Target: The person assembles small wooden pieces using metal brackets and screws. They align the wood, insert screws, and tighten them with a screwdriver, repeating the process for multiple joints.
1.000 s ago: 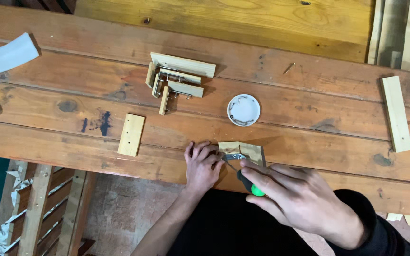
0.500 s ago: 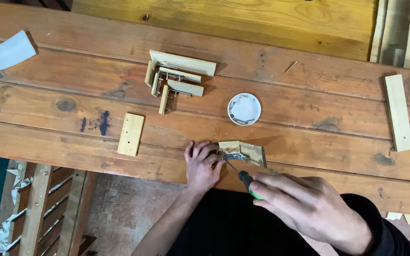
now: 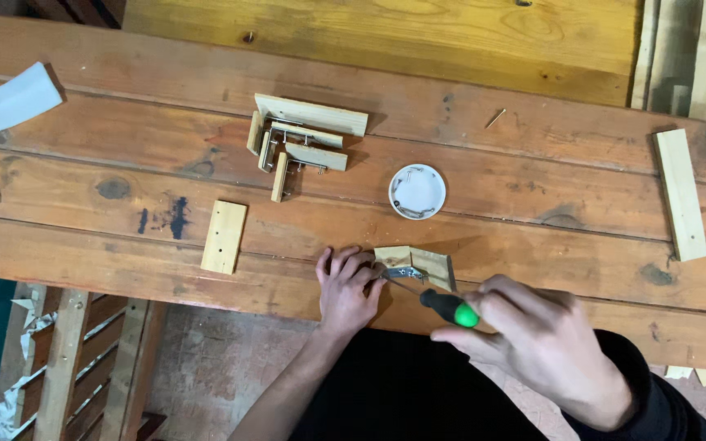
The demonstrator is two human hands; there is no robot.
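workbench [image 3: 533, 245]: worn matt wood | screwdriver [image 3: 443, 306]: glossy plastic handle
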